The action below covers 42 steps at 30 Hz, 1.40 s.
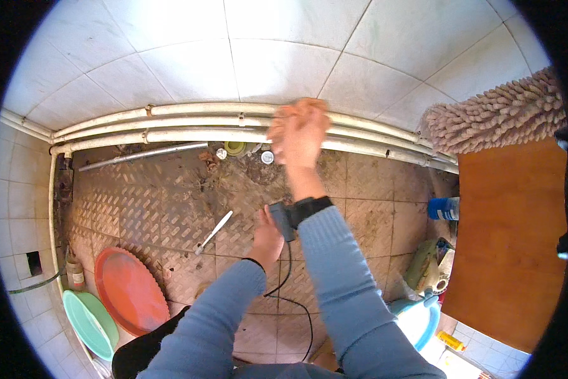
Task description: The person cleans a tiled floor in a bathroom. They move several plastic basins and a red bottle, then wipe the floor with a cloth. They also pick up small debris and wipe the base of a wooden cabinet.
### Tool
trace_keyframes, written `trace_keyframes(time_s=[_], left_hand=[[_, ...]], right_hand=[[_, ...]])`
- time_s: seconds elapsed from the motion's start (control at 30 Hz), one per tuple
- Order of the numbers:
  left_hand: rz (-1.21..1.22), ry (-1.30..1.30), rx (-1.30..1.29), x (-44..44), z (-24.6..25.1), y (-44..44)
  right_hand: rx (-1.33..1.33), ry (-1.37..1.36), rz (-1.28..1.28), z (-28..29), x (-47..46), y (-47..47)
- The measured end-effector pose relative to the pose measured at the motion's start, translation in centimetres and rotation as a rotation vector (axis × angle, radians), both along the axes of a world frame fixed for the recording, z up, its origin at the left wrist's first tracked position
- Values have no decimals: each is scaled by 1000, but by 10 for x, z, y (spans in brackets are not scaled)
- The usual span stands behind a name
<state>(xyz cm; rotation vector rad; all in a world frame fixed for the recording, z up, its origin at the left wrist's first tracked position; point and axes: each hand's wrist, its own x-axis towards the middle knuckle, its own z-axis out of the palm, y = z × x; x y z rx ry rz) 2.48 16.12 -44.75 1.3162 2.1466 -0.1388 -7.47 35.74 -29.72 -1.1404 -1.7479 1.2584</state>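
Observation:
My right hand [297, 142], blurred, is closed on a crumpled orange-brown cloth [307, 110] at the white wall pipes [194, 137]. On that wrist is a black band [312, 211], with a grey box [282, 221] beside it; a black cable [291, 270] runs down from the box. My left hand [268, 239] is lower, against the box's left side. The box hides part of its fingers, so I cannot tell whether it grips anything. To its left, a white toothbrush-like brush [214, 232] lies on the dirty tiled floor [184, 199].
A metal tube [144, 156], a green ring [235, 148] and a white cap [267, 157] lie below the pipes. Red [132, 289] and green [89, 322] basins stand left. At right are a brown board [506, 237], a chenille duster [497, 113], a blue-labelled bottle [441, 209] and a blue-rimmed basin [433, 322].

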Motion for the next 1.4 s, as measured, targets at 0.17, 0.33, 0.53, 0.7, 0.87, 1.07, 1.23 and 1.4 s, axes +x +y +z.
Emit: trace_keyframes(time_s=[0.17, 0.33, 0.53, 0.7, 0.87, 1.07, 1.23, 1.4], left_hand=[[4, 213, 170, 8, 5, 0], [48, 316, 275, 6, -3, 3], [-63, 214, 157, -6, -2, 15], [41, 11, 228, -31, 43, -11], [360, -16, 568, -75, 53, -65], [191, -474, 160, -117, 47, -113], [32, -726, 211, -99, 40, -98], [354, -489, 365, -116, 31, -82]], right_hand=[[-80, -34, 372, 24, -54, -60], [-697, 545, 582, 44, 37, -70], [-797, 443, 232, 66, 212, -80], [-787, 360, 82, 66, 317, -107], [-948, 501, -194, 35, 397, -115], [-1010, 478, -249, -8, 421, -120], [-416, -181, -304, -46, 428, -112], [216, -837, -248, -72, 459, -95]])
